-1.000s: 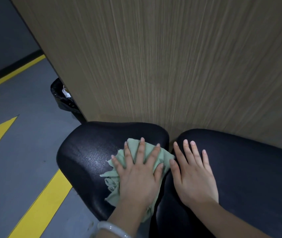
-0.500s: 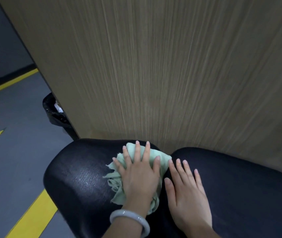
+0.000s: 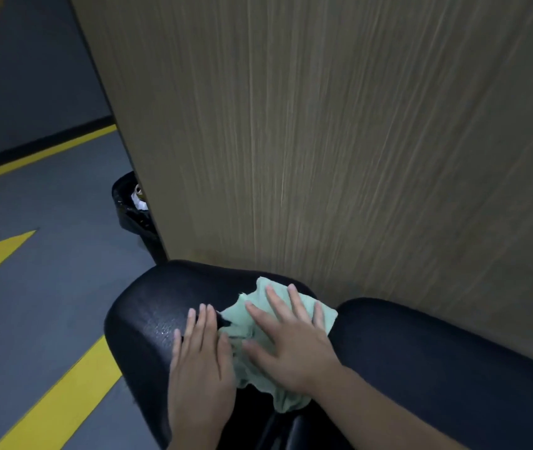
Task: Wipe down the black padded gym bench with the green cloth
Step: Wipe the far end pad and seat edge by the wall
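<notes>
**Both palms down on the bench pad**

On the left-hand pad of the black padded gym bench, close against the tall wood-grain panel, lies the crumpled pale green cloth. The right hand lies flat on top of it, fingers straight and spread, fingertips reaching toward the panel; the cloth shows around them and spills out below the wrist toward the gap between the two pads. The left hand rests palm down on the bare black upholstery just beside the cloth, its fingers straight and close together, its thumb side touching or nearly touching the cloth's edge; which of the two cannot be told. Neither hand curls round anything: both are flat and pressing.

The bench's second pad runs off to the right, apart from the first by a narrow dark slot, and its far edge sits against the foot of the panel. The left pad's surface shows a faint sheen in front of the left hand's fingertips.

To the left of the bench is a grey floor painted with broad yellow stripes. A round black bin lined with a black bag stands on it, half hidden behind the panel's edge, with something white inside.
</notes>
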